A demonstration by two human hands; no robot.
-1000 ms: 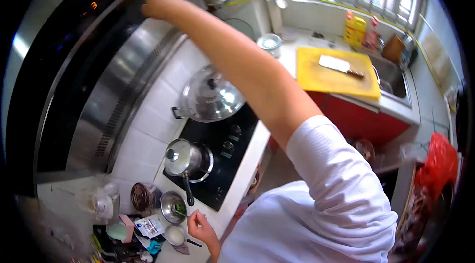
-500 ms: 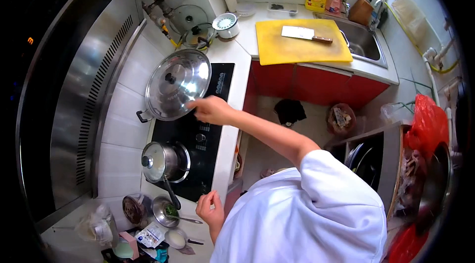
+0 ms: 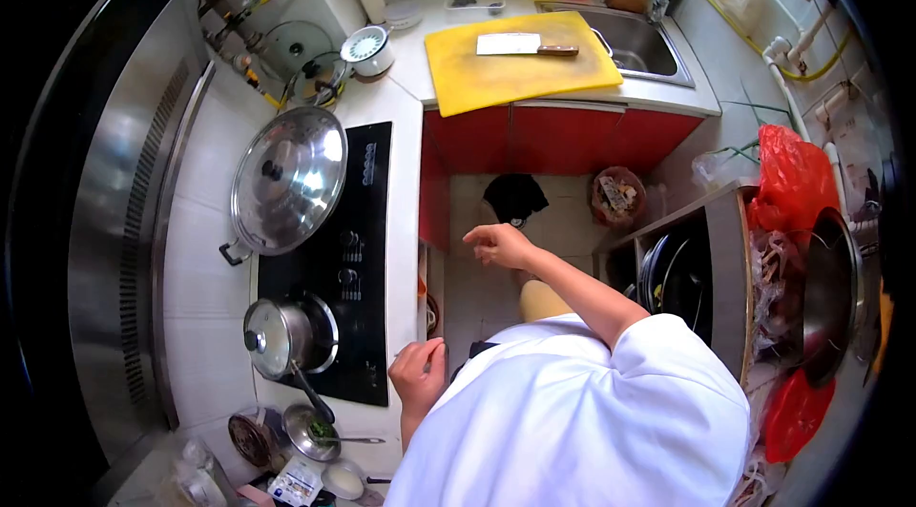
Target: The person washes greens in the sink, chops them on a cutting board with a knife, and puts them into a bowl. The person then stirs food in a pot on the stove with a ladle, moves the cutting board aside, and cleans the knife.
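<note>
My right hand (image 3: 501,246) is over the floor gap to the right of the stove, fingers loosely bent and apart, with nothing in it. At the counter's front edge, my left hand (image 3: 418,375) is closed with curled fingers, and no object shows in it. Left of that hand, a small lidded pot (image 3: 277,339) sits on the black stove (image 3: 372,221), its handle pointing towards the counter edge. A large pan with a domed steel lid (image 3: 289,181) covers the farther burner. Below the small pot, a metal bowl (image 3: 303,445) holds chopped greens and a spoon.
A cleaver (image 3: 508,44) lies on a yellow cutting board (image 3: 525,82) beside the sink (image 3: 649,44). A range hood (image 3: 129,192) stands at the left. At the right are a rack with plates (image 3: 730,259), a red bag (image 3: 794,178) and a hanging wok (image 3: 828,297).
My right hand has come down from the range hood, past the large lid, to over the floor gap. The spoon rests in the bowl, apart from my left hand. The view has shifted.
</note>
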